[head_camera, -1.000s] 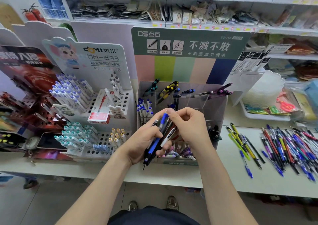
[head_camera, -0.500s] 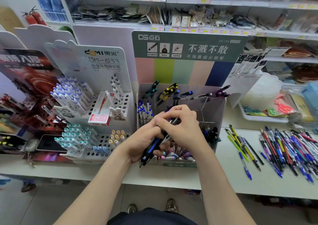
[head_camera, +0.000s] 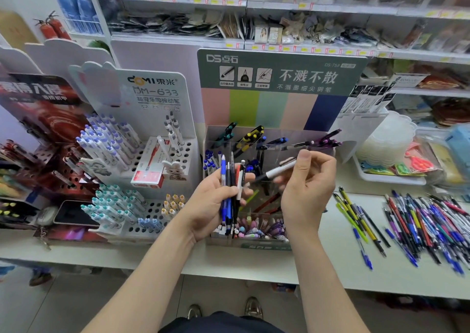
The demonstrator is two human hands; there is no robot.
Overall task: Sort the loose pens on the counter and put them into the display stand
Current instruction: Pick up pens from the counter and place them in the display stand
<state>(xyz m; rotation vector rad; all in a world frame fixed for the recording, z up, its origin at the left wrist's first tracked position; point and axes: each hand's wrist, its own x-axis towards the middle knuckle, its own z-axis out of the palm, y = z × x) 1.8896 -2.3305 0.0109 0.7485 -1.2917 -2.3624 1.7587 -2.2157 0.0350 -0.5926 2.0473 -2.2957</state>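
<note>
The left hand (head_camera: 213,205) has its fingers curled round a bundle of upright pens (head_camera: 230,192) with blue, black and white-and-red barrels, their clicker ends pointing to twelve o'clock. The right hand (head_camera: 305,187), just at three o'clock from it, pinches a single white-barrelled pen with a black tip (head_camera: 276,172) between thumb and fingertips. That pen lies nearly level, with its tip aimed at nine o'clock toward the bundle; whether it touches the bundle cannot be told. Both hands are raised in front of the clear plastic display stand with a green header card and pastel stripes (head_camera: 272,108), which stands on the white desk (head_camera: 330,269) at twelve o'clock from the person. Its rear compartments hold a few dark pens leaning toward two o'clock, its left compartment holds blue-capped pens (head_camera: 209,159), and its low front tray holds pastel-coloured pens (head_camera: 254,228). On the desk at three o'clock from the stand lie a small row of yellow, green and black loose pens (head_camera: 356,215) and, farther out, a thick heap of mixed blue, red and purple loose pens (head_camera: 432,220) — apart from each other, all lying flat. At nine o'clock from the stand a white perforated pen rack (head_camera: 157,159) carries a red-and-white box (head_camera: 150,169).
</note>
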